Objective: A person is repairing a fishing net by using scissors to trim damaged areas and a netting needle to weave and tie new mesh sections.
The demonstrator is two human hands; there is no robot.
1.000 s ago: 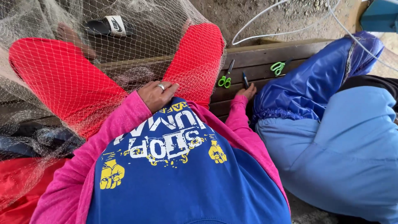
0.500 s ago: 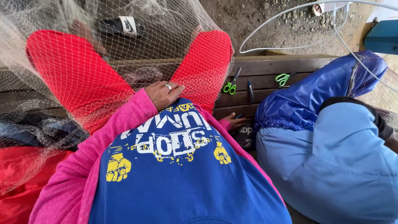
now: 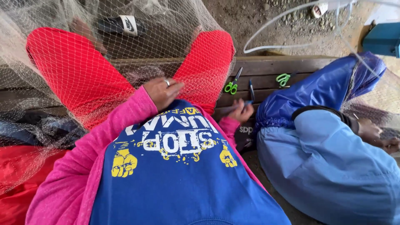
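From the head camera, looking down my own front: my left hand, with a ring on one finger, rests at the hem of my blue printed shirt, its fingers curled into the pale fine-mesh fishing net that drapes over both my red-trousered legs. I judge it a light pinch on the mesh, not a tight clench, though the fingertips are partly tucked under and I cannot be sure how much net they have.

My right hand lies low beside my right thigh, on the dark wooden plank bench. Its fingers are closed around a slim blue-handled tool whose tip points away from me; what kind of tool it is I cannot tell.

As for progress, I would judge the net work to be in the middle: the mesh lies spread wide over my lap and off to my left with nothing gathered or folded.

Two pairs of green-handled scissors lie untouched on the bench, well apart from each other. A person in blue clothing sits just beside me on the right.

Of containers, only the corner of a blue box shows at the far right; its contents are out of view.
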